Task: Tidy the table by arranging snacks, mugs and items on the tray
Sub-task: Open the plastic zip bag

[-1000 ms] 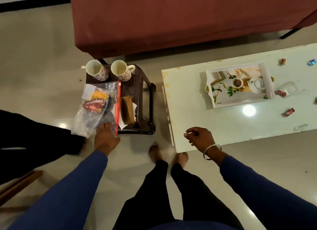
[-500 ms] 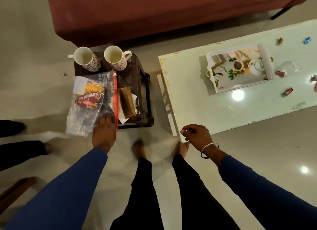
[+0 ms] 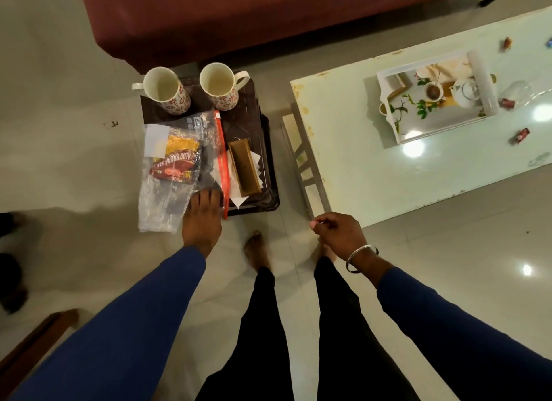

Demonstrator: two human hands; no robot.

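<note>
Left hand (image 3: 203, 212) pressed flat on snack bag (image 3: 176, 167) atop stool (image 3: 263, 149) — not clamped. Right hand (image 3: 337, 236) curled, empty. Tray (image 3: 394, 131) well apart on table (image 3: 358, 167). Risk — slack bag slipped off, mugs (image 3: 167, 91) knocked.

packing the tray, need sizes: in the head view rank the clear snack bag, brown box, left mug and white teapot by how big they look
1. clear snack bag
2. brown box
3. left mug, close to the box, so unsure
4. white teapot, though it sits farther from the camera
</note>
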